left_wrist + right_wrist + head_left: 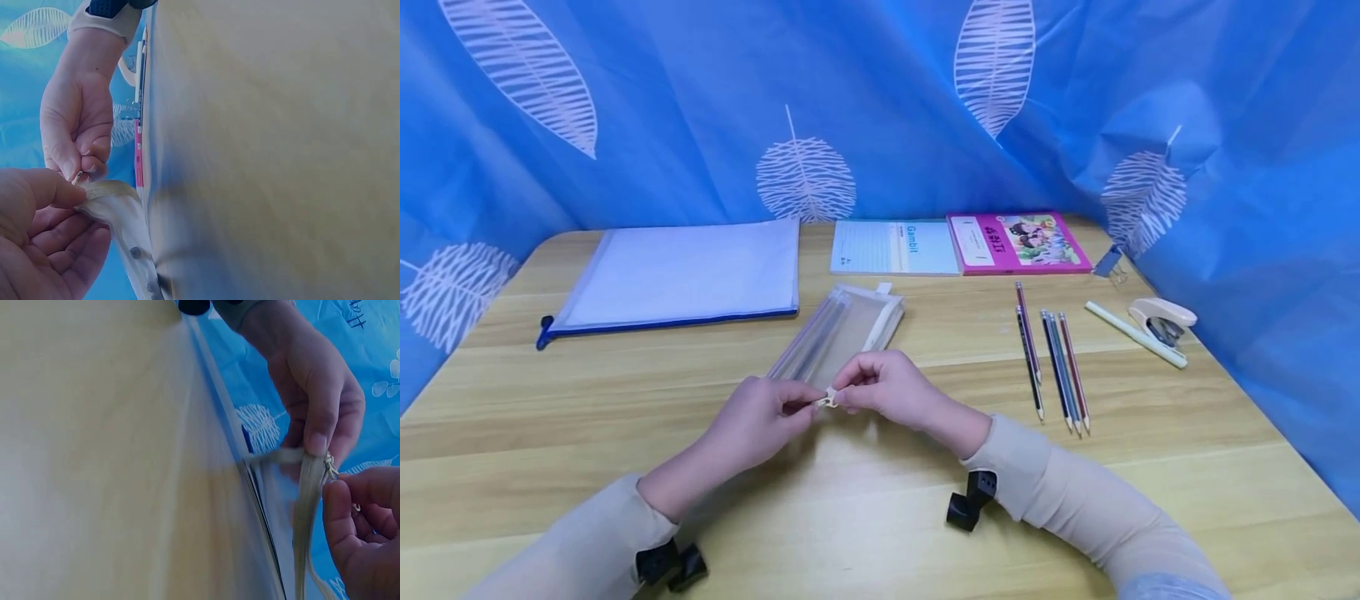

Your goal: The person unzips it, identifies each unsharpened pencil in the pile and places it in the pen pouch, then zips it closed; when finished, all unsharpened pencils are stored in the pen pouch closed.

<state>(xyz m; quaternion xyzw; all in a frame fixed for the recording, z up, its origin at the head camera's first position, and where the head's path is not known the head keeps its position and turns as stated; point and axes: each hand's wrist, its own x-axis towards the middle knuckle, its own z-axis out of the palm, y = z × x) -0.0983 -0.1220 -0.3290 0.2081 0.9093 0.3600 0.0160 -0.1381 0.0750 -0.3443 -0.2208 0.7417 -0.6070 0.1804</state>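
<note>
A see-through pencil case (857,321) with a pale zipper lies near the middle of the table, its near end raised between both hands. At that end my left hand (760,417) pinches the case's corner between thumb and fingers, beside the zipper. Thumb and forefinger of my right hand (891,392) pinch the small metal zipper pull (330,464). In the left wrist view the zipper edge of the case (119,215) runs down from the left fingertips. Dark slim shapes show through the case; what they are, I cannot tell.
A white zip folder with blue edging (677,275) lies at the back left. Behind the case are a light blue notebook (865,250) and a pink book (977,260). Several pencils (1066,367), a pale green stick (1138,336), a white stapler (1172,312) and a binder clip (1107,261) lie right.
</note>
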